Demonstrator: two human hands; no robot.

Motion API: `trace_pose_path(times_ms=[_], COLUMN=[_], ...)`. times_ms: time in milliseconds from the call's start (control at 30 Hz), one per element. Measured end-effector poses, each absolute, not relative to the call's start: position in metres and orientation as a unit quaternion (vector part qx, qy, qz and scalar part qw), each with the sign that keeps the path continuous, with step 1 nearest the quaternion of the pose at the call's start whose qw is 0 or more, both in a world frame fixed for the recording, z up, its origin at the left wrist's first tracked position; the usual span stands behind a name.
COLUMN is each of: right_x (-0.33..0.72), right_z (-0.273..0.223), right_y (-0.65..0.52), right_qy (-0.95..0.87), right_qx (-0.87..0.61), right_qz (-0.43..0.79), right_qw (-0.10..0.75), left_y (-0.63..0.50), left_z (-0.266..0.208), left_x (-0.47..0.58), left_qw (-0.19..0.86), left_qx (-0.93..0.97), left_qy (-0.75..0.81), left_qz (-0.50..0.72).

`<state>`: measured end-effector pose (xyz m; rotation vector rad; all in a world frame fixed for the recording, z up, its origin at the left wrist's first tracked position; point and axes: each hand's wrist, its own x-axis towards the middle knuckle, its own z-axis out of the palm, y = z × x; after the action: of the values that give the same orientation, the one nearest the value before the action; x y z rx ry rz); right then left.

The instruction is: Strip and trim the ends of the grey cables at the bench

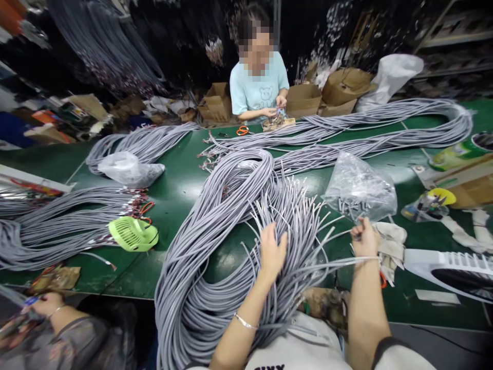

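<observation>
Left hand (pixel 274 252) sits over the cable ends of the big grey cable bundle (pixel 185 262), thumb apart from fingers, loosely spread; can't tell if any strand is gripped underneath. Right hand (pixel 364 237) is narrow, fingers curled together, looks to be pinching one grey cable (pixel 341 234); its tip is hidden by the fingers. Another strand runs across the right wrist.

Bundle lies looped on the green table (pixel 177 200) right in front of the person, part of it hanging past the near edge. Clear bag (pixel 360 187) with small dark pieces (pixel 352 205) is just beyond the right hand.

Progress, as far as shown: cables are cut to loose ends, pale tips fanned out in a thick clump. No dark pieces made out on those tips, and plenty are in the bag, so most of this clump looks undone; exact count impossible. Few strands lead out toward the right hand, apart from the rest. Left-side bundle (pixel 69 221) and far bundle (pixel 385 128) show reddish wire at their ends, so those ends look stripped already.

Around: green fan (pixel 133 234) at left, white fan (pixel 454 272) at right, co-worker (pixel 260 85) across the table handling something small, another co-worker's hand (pixel 50 304) lower left
</observation>
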<state>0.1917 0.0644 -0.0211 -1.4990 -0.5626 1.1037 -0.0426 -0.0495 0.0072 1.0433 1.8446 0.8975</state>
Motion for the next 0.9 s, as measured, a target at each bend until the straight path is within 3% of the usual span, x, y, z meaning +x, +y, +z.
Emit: trace_pose_path(times_ms=[167,367,467,700,900], right_x=[0.208,0.066,0.014,0.035,0.065], right_z=[0.001,-0.017,-0.034,-0.050,-0.008], right_y=[0.039,0.057,0.069,0.071,0.076], right_qy=[-0.352,-0.540,-0.576,-0.603,-0.601], right_qx=[-0.702,-0.637,-0.615,-0.604,-0.574], right_qz=[0.371,0.440,0.452,0.415,0.399], right_qw=[0.496,0.331,0.292,0.314,0.388], left_y=[-0.009,0.013,0.009,-0.004,-0.012], left_z=[-0.020,-0.042,-0.036,-0.013,0.011], left_x=[-0.093,-0.096,-0.094,-0.096,-0.052], left_qw=[0.365,0.408,0.395,0.356,0.340], left_qx=[0.318,0.312,0.313,0.340,0.453], left_qy=[0.839,0.844,0.850,0.842,0.743], left_qz=[0.250,0.158,0.155,0.221,0.357])
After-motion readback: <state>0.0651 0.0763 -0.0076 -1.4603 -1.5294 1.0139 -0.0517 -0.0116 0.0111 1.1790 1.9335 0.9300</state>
